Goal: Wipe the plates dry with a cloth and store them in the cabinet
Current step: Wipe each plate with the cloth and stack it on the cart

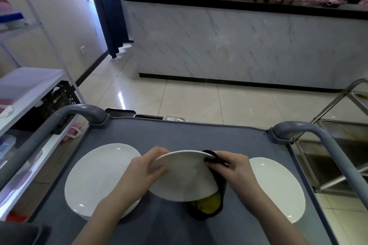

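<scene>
Three round white plates, glossy. Middle plate (185, 177) is held off the grey cart top (199, 137), tilted, far rim raised; left hand (143, 173) grips its left rim, right hand (237, 169) pinches the cloth (209, 204) over its right rim. Cloth is black with a yellow patch and hangs below the plate. Left plate (99, 177) and right plate (278, 187) lie flat on either side
</scene>
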Action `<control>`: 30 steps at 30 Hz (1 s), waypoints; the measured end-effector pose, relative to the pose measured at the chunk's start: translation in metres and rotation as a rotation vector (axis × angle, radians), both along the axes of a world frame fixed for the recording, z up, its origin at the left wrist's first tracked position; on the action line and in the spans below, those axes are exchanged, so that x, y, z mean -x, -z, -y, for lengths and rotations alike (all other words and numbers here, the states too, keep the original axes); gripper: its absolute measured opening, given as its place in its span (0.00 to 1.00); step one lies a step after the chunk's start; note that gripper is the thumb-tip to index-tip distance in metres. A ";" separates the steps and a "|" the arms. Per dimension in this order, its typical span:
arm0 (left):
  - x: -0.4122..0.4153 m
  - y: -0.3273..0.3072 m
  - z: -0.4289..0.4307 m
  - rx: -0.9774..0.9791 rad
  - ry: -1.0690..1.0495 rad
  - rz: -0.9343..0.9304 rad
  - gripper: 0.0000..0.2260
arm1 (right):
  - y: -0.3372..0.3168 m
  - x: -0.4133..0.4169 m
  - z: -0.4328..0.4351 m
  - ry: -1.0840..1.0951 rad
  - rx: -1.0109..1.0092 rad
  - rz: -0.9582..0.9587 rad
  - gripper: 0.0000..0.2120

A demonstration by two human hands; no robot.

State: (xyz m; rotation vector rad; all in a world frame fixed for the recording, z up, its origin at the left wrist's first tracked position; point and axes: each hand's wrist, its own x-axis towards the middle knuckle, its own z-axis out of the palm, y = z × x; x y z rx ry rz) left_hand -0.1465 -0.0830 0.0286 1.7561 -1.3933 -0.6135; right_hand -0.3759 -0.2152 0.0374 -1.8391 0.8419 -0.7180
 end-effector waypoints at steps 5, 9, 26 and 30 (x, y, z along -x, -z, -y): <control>0.000 0.019 -0.009 0.030 -0.144 -0.121 0.11 | 0.005 0.012 0.009 0.039 -0.180 0.059 0.13; 0.004 0.010 -0.003 0.051 -0.081 0.112 0.10 | 0.000 0.010 0.012 0.011 -0.027 -0.154 0.12; -0.001 0.016 -0.003 0.025 -0.225 -0.189 0.09 | -0.003 0.001 0.006 0.047 -0.121 -0.056 0.11; 0.003 0.002 0.004 0.119 -0.127 0.182 0.04 | -0.010 -0.008 0.007 -0.024 0.128 -0.325 0.09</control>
